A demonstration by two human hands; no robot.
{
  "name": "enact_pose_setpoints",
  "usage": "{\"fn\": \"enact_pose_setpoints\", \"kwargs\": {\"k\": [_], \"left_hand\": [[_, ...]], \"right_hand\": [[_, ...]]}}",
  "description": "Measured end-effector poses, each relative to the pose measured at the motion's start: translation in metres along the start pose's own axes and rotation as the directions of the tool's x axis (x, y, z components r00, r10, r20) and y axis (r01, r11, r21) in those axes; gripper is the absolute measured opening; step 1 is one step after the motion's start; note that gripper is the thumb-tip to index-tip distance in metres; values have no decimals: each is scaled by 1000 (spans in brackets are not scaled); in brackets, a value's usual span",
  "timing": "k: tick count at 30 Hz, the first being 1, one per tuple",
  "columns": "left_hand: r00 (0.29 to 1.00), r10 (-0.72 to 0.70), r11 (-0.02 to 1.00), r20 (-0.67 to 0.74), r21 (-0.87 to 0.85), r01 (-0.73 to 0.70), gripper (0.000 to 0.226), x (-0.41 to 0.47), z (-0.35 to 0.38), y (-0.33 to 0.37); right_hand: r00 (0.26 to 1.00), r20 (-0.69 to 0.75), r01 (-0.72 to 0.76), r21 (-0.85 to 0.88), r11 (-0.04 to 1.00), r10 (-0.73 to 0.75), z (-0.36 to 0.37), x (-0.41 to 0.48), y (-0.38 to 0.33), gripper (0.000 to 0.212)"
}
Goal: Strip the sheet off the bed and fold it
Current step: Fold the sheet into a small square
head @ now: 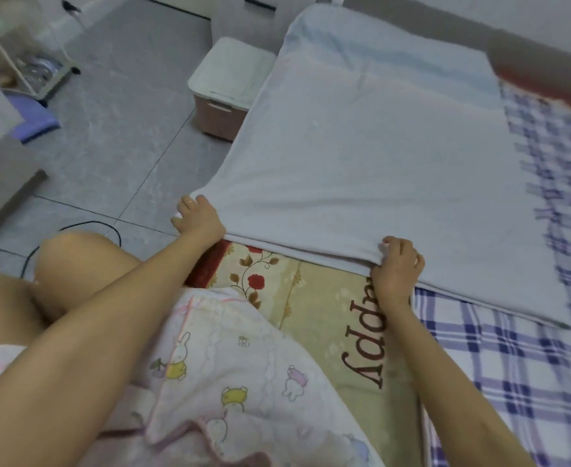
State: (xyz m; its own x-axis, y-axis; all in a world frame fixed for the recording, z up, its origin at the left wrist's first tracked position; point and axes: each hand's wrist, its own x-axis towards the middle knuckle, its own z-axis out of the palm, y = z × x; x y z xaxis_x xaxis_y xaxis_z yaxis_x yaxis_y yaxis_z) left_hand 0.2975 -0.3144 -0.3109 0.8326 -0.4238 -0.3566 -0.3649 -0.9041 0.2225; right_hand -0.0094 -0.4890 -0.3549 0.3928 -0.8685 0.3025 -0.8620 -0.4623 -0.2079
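Gripping pale grey soft fabric sheet (378,170) with both hands: left hand (198,215) curled round near-left corner at the bed edge, right hand (397,264) clamped on bunched near edge further right. Lying doubled in layers, flat across blue-and-white checked bed cover (513,358), just beyond beige floral blanket (311,298). On grey tiled floor (109,129) beside bed, white-lidded pink plastic box (230,75).

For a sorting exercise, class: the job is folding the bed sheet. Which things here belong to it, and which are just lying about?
Belongs to the job: pale sheet; left hand, gripping its corner; right hand, pinching its near edge.
Just lying about: storage box; black cable on the floor; purple cloth; checked bedding.
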Motion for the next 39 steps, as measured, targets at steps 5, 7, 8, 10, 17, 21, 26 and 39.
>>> {"fn": "enact_pose_setpoints", "kwargs": {"k": [5,7,8,10,17,21,26,39], "left_hand": [[711,671,712,208,86,-697,69,-59,48,102],[636,723,632,272,112,-767,71,-77,73,127],[623,733,608,273,148,-780,72,-84,84,136],[636,739,597,220,222,-771,76,-93,102,149],[717,683,654,138,321,-685,74,-87,118,151],[728,662,647,178,355,-674,67,-82,124,153],[734,636,647,238,355,-675,63,-82,115,154],[763,527,721,375,278,-635,70,-100,107,148]], "right_hand": [[983,-116,-147,-38,988,141,-20,-18,79,52],[944,-137,-301,3,954,299,-26,-24,116,55],[910,-134,-390,40,920,392,-29,-25,135,57],[784,-127,-588,162,792,608,-39,-21,170,61],[277,18,-719,667,195,961,-68,7,238,58],[202,203,-600,799,-43,958,-78,12,267,49],[392,21,-597,767,236,920,-106,27,297,35],[170,-41,-727,670,153,985,-101,32,267,31]]}}
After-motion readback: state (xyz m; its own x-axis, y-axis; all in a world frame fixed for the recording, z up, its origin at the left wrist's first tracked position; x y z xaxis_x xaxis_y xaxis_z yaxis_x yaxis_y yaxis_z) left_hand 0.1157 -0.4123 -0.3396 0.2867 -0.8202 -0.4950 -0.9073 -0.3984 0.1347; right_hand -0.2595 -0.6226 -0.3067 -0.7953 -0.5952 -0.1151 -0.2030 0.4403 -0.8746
